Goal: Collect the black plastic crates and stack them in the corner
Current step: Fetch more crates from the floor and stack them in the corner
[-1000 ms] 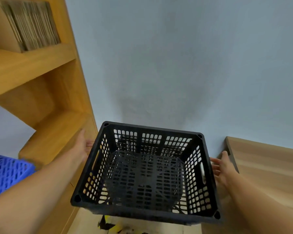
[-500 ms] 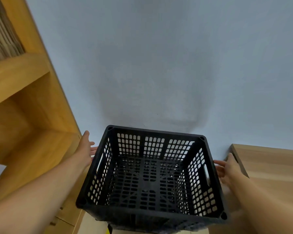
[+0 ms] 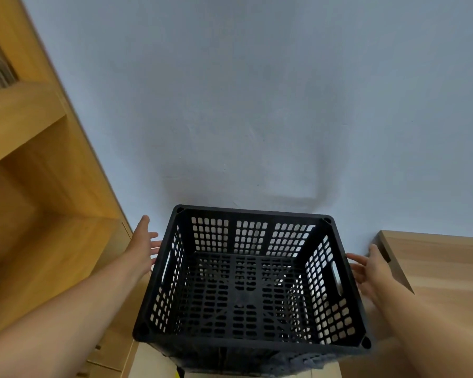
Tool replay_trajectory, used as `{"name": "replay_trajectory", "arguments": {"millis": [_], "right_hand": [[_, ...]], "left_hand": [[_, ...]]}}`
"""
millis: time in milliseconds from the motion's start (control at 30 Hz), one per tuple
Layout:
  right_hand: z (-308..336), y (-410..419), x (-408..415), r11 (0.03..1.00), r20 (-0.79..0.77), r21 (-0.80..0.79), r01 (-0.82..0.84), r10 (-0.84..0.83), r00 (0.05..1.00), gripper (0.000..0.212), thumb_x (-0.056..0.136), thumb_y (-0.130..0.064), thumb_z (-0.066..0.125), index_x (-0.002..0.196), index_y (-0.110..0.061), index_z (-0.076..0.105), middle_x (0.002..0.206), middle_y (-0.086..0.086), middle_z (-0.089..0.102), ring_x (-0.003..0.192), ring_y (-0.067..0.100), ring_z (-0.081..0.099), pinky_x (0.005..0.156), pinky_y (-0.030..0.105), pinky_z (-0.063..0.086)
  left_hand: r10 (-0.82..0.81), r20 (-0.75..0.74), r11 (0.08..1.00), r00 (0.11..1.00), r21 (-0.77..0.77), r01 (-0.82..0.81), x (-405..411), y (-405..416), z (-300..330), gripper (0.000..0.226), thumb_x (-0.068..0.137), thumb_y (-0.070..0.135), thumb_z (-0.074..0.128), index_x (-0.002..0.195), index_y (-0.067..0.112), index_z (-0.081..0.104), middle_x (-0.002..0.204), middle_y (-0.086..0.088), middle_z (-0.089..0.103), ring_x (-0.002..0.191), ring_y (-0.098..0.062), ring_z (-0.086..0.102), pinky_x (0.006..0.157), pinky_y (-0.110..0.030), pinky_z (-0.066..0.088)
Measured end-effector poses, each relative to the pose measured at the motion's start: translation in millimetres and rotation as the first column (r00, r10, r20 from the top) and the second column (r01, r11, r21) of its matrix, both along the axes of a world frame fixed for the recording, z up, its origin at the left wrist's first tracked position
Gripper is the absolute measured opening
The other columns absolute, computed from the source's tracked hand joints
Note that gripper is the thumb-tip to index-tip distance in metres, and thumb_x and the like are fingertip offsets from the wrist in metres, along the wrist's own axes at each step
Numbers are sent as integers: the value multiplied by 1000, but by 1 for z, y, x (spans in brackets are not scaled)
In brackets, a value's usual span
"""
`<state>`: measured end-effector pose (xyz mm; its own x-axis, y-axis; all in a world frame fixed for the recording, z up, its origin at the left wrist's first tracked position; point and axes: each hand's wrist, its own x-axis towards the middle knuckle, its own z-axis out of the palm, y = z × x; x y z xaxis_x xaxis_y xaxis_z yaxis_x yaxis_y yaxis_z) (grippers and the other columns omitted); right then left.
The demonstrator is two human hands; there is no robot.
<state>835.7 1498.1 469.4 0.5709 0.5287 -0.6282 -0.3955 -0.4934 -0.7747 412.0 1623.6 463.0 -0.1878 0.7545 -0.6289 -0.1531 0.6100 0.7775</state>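
Your black perforated plastic crate [image 3: 253, 285] sits in the corner slot against the pale blue wall [image 3: 257, 105], between the yellow-brown wooden shelving unit [image 3: 47, 203] on your left and the light wood-grain tabletop [image 3: 434, 268] on your right. It appears to rest on something beneath it, though what that is stays hidden. Your left hand [image 3: 142, 248] and right hand [image 3: 367, 270] flank its side walls, fingers spread and straight, gripping nothing; each looks just clear of the plastic. The likely risk is a poor seat: if the crate's base is not squarely nested on what lies below, it could tip or slide toward you. Knocking a wall with either hand could skew it too.
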Motion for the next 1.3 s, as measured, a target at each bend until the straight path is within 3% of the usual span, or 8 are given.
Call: {"name": "replay_trajectory", "arguments": {"millis": [300,433,567,700,800,933,1067,1300], "right_hand": [[-2,-14,-5,999,15,25,-48,47,999,53,99,-46,23,97,-7,60,90,14,60,77,25,56,61,35,41],[-4,-18,-3,997,-6,67,-27,27,1000,56,98,-50,24,96,-9,62,73,12,69,76,24,58,61,35,42],[2,-17,-4,996,-22,86,-5,7,1000,57,96,-54,25,100,-11,61,84,13,61,75,24,57,60,34,42],[0,-30,-11,982,65,44,-186,183,981,56,98,-48,26,130,-9,49,122,13,57,113,29,52,92,41,41],[-5,-52,-22,923,340,-124,-364,384,858,44,98,-41,27,112,-12,57,124,12,58,110,30,54,98,39,38],[-34,-92,-32,798,623,-373,-474,593,509,53,95,-43,33,136,-9,37,130,11,53,121,27,50,95,40,43],[-61,-117,-42,745,672,-542,-388,662,332,74,95,-47,37,150,-9,7,156,12,20,141,29,27,109,44,31],[-73,-120,-42,765,753,-552,-331,628,194,76,93,-51,36,151,-10,6,150,13,31,135,29,35,98,43,42]], "left_hand": [[-73,-19,996,997,57,74,0,-8,-11,61,98,51,29,131,4,48,130,-14,55,113,-26,52,92,-37,39],[-197,-221,961,955,148,233,5,-36,-23,44,101,39,29,128,12,50,124,-4,53,115,-25,50,92,-34,37],[-336,-554,844,762,181,504,4,-70,-44,44,99,31,38,141,17,36,132,0,49,124,-24,46,100,-40,37],[-406,-854,712,326,-71,699,-3,-101,-64,72,96,41,44,153,18,6,161,-4,-1,148,-25,6,118,-43,12],[-325,-946,610,-5,-214,763,-5,-118,-69,67,96,52,32,152,21,13,161,-5,-4,148,-23,-6,117,-43,0],[-255,-952,524,-172,-285,803,-7,-129,-73,89,76,66,-4,146,26,34,160,0,14,147,-15,-8,106,-34,-30],[-243,-946,522,-213,-313,793,-6,-128,-73,85,79,65,3,141,24,44,157,-2,25,145,-14,-9,96,-29,-39],[-248,-944,524,-216,-318,790,-5,-128,-73,93,75,69,-2,138,23,48,155,-1,30,147,-17,-7,100,-32,-35]]}}
